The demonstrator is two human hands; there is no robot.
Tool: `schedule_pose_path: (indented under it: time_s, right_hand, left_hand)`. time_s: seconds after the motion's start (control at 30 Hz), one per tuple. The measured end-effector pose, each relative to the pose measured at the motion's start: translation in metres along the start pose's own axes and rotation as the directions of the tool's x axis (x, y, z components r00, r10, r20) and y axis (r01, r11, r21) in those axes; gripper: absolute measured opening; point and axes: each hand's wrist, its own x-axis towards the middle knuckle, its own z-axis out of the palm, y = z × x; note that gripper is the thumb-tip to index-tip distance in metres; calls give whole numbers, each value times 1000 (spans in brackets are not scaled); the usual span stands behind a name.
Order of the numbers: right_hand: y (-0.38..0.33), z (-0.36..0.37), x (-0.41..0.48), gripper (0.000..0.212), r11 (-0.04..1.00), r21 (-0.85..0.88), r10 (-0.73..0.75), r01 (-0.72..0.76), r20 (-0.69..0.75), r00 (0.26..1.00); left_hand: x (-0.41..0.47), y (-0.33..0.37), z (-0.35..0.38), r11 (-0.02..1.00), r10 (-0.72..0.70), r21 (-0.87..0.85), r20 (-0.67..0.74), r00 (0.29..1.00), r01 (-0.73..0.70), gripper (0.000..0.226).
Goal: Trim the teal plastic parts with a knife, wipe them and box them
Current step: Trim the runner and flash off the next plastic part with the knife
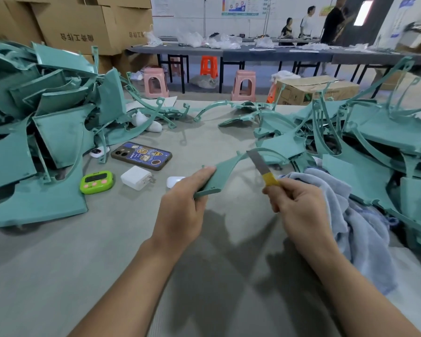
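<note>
My left hand (184, 205) grips the near end of a curved teal plastic part (223, 172) held above the grey table (83, 263). My right hand (299, 210) grips a knife (261, 166) by its yellow-taped handle; the flat metal blade points up and left, its tip at the part's thin arc. A light blue towel (350, 227) lies under and right of my right hand. Piles of teal parts are heaped at the left (46, 122) and at the right (374, 147).
On the table left of my hands lie a phone (141, 155), a white charger (136, 177), a green timer (96, 182) and a white earbud case (174, 181). Cardboard boxes (78, 23) stand behind the left pile. Stools, a long table and people are far behind.
</note>
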Motion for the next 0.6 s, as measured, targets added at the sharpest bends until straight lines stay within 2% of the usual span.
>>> schedule_pose_path:
  time_s: [0.1, 0.17, 0.2, 0.27, 0.33, 0.4, 0.47, 0.53, 0.6]
  right_hand:
    - [-5, -4, -2, 18, 988, 125, -105, 92, 97, 990]
    - [-5, 1, -6, 24, 988, 106, -137, 116, 214, 967]
    - [-3, 3, -5, 24, 992, 69, -118, 106, 204, 972]
    - [5, 0, 5, 24, 999, -9, -36, 36, 37, 999]
    - [16, -11, 18, 31, 987, -126, 72, -96, -182, 981]
    - [25, -19, 25, 33, 983, -72, 143, -170, -287, 947]
    - [24, -14, 22, 32, 992, 100, 90, -72, -187, 978]
    - [21, -3, 14, 27, 992, 122, -25, 29, -33, 999]
    - [24, 1, 14, 27, 996, 91, 7, -8, 18, 1000]
  left_hand:
    - [1, -1, -1, 998, 54, 36, -1, 999, -54, 51]
    - [1, -1, -1, 993, 107, 42, -10, 994, -106, 53]
    - [1, 0, -1, 991, 127, 43, -20, 992, -126, 53]
    - [1, -1, -2, 989, 149, 31, -44, 988, -148, 52]
    - [2, -1, -5, 986, 168, 8, -67, 984, -168, 51]
    - [2, -1, -6, 984, 174, -15, -68, 982, -175, 52]
    - [3, 0, -6, 985, 167, -32, -59, 984, -170, 52]
    - [2, 2, -5, 986, 157, -54, -61, 986, -160, 52]
    - [2, 1, -5, 985, 151, -68, -70, 986, -156, 55]
